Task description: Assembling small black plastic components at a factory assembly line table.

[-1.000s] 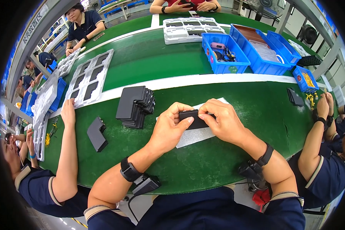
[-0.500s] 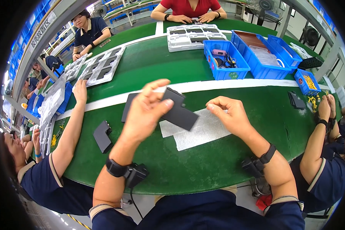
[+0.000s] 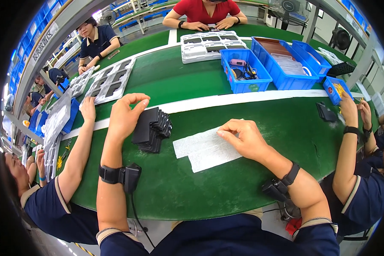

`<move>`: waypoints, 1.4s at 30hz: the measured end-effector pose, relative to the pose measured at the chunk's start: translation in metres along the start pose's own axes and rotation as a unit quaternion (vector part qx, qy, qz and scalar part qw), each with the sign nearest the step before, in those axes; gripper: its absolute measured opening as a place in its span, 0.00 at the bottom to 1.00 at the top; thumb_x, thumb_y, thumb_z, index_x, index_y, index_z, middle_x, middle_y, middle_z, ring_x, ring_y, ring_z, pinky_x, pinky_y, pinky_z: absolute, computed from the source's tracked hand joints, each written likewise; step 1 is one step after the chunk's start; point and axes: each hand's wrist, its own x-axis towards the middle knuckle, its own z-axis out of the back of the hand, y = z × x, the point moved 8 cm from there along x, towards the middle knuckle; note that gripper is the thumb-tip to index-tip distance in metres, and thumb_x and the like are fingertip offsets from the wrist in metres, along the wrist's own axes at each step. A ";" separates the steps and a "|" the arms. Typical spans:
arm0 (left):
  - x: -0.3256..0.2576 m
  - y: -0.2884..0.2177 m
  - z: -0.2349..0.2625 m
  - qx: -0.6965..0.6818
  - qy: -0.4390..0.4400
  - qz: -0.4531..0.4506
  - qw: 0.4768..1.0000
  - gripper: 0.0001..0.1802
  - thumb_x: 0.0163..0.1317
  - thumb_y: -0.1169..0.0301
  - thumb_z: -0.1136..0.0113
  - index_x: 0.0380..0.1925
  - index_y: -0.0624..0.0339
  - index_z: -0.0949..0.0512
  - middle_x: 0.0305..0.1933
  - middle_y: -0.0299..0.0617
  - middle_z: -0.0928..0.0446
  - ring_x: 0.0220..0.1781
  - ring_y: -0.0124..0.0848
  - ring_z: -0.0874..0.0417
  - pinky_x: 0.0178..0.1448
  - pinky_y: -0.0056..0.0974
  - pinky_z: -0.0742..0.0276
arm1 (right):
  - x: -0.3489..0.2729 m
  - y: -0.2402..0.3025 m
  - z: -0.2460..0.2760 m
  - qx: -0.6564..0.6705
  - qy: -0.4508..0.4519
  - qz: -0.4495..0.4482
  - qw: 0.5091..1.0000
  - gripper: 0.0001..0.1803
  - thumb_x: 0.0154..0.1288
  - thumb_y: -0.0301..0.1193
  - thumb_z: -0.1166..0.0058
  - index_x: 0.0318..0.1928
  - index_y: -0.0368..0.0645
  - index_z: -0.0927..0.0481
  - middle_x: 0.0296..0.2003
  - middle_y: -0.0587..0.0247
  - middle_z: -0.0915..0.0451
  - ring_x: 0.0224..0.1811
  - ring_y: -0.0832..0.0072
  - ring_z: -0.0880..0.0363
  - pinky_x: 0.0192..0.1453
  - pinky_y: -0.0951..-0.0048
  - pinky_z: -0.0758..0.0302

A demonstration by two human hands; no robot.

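Stack of flat, black, L-shaped pieces (image 3: 148, 131) on the green worktop (image 3: 217, 192), just right of the bare left hand (image 3: 124, 114) and partly behind it in view; cannot tell whether touching. Left hand raised, fingers curled, thumb and index tips very close, nothing visible between them; cannot tell whether together or slightly apart. Bare right hand (image 3: 242, 138) likewise with nothing visible in it, fingers bent inward, thumb and index tips nearly meeting; cannot tell whether in contact. Thin, whitish, step-edged sheet (image 3: 209, 151) flat on the worktop, beneath and left of the right hand, between it and the stack. Boxy black device (image 3: 132, 178) on a black strap below the left hand; similar black device (image 3: 275, 190) below and right of the right hand. Beyond the left hand, past a white strip (image 3: 200, 101), pale moulded tray with dark recesses (image 3: 110, 81). Forward of the right hand, across the strip, open blue plastic bin (image 3: 248, 86) with pink item (image 3: 237, 62) inside. Well right of the right hand, small pile of black pieces (image 3: 325, 112).
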 end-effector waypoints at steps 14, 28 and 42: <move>-0.165 -0.188 -0.175 -0.183 0.364 -0.379 0.831 0.08 0.57 0.68 0.38 0.34 0.58 0.20 0.34 0.39 0.21 0.38 0.38 0.22 0.43 0.40 0.24 | -0.012 0.006 -0.045 0.026 0.175 0.088 0.980 0.09 0.57 0.34 0.41 0.27 0.41 0.18 0.18 0.56 0.23 0.19 0.63 0.24 0.27 0.68 0.29; -0.243 -0.201 -0.221 -0.191 0.402 -0.492 0.748 0.05 0.48 0.71 0.42 0.21 0.60 0.24 0.25 0.41 0.26 0.36 0.37 0.23 0.33 0.38 0.24 | -0.022 0.034 -0.076 -0.229 0.123 0.168 0.951 0.15 0.62 0.39 0.46 0.23 0.45 0.29 0.14 0.63 0.27 0.15 0.61 0.25 0.15 0.60 0.34; -0.254 -0.202 -0.229 -0.195 0.498 -0.471 0.702 0.05 0.48 0.73 0.46 0.23 0.63 0.24 0.27 0.43 0.25 0.39 0.38 0.23 0.34 0.39 0.21 | -0.041 0.053 -0.085 -0.027 0.193 0.254 0.947 0.11 0.58 0.33 0.42 0.25 0.43 0.28 0.19 0.64 0.30 0.25 0.64 0.25 0.22 0.64 0.30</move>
